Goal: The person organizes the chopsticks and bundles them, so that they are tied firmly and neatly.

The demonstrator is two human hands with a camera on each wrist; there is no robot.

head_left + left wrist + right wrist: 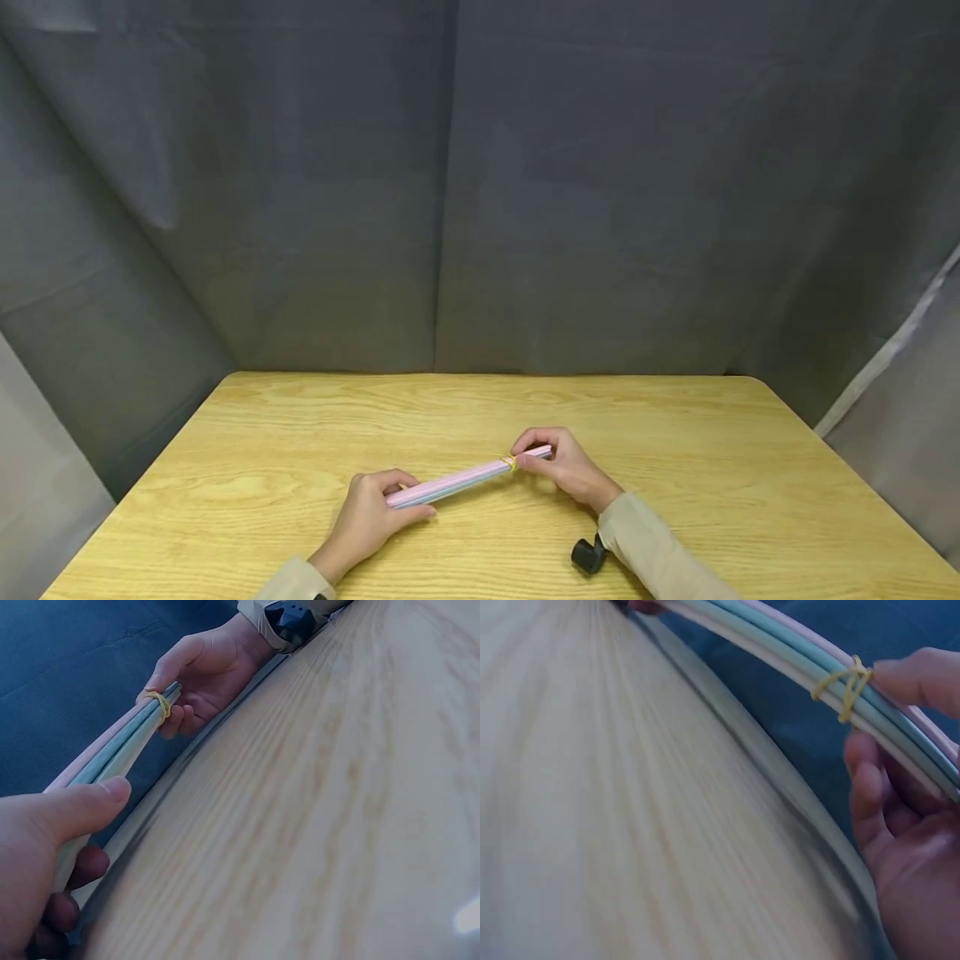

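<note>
A bundle of slim pastel sticks [450, 482], pink, blue-green and whitish, slants above the table between my hands. A yellow rubber band [847, 688] loops round it near its right end. My left hand [367, 515] grips the left end between thumb and fingers; in the left wrist view the thumb [90, 802] lies along the sticks. At the other end, my right hand [566, 467] pinches the bundle right beside the band, its thumb and fingertips at the yellow loops. The sticks' left end is partly hidden in my left palm.
The wood-grain table [262, 442] spreads beneath both hands. A black wrist device [588, 555] sits by the right sleeve cuff. Dark grey curtains [585, 183] hang behind the table and along its sides.
</note>
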